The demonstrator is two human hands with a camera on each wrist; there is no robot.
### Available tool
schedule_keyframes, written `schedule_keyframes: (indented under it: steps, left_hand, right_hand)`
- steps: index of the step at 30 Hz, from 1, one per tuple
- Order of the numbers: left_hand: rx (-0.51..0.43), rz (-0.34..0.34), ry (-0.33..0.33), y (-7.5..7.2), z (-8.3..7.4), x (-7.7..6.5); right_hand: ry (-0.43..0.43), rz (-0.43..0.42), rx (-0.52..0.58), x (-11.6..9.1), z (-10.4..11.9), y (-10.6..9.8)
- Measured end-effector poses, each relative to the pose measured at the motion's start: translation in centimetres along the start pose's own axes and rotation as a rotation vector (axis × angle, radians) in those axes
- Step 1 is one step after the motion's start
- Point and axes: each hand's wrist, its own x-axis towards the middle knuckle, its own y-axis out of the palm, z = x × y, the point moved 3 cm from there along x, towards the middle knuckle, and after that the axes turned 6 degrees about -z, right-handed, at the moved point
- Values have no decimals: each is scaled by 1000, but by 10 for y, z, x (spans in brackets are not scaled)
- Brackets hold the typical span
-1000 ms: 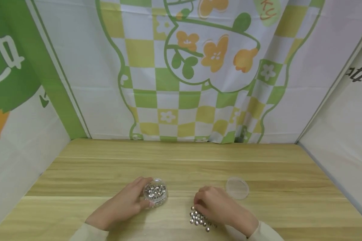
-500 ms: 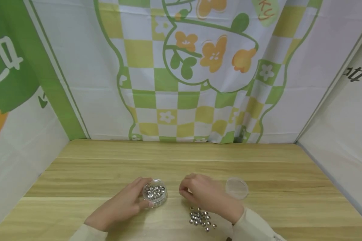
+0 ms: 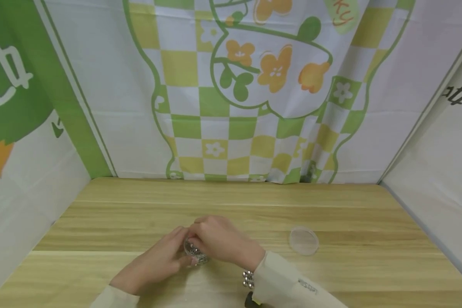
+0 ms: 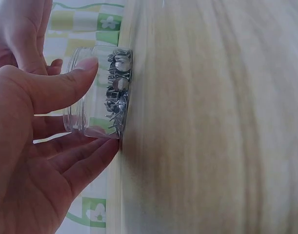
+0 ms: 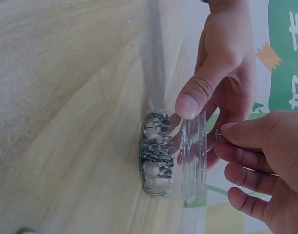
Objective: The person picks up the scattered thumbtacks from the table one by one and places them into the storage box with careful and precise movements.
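The left hand curls round a jar, probably light, stiff, slick and best held by its sides, while the right hand pinches 1 small tack.

I have the left hand low and left of centre in the head view, its thumb and fingers curved in a grip. My right hand meets it just right, the forearm slanting from the bottom edge; right of the right wrist view, two fingertips pinch, the others loosely bent.
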Motion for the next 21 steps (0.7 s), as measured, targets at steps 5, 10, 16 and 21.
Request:
schedule_keyframes:
  steps: [5, 10, 16, 21]
  left_hand:
    - [-1, 1, 15, 0, 0, 0]
    - [7, -11, 9, 0, 0, 1]
    - [-19, -6, -32, 0, -2, 1]
    - [-19, -3, -45, 0, -5, 1]
  right_hand:
    - [-4, -11, 12, 0, -1, 4]
    - [25, -30, 18, -14, -7, -3]
    - [88, -12, 27, -54, -24, -13]
    - [90, -12, 20, -86, -34, -18]
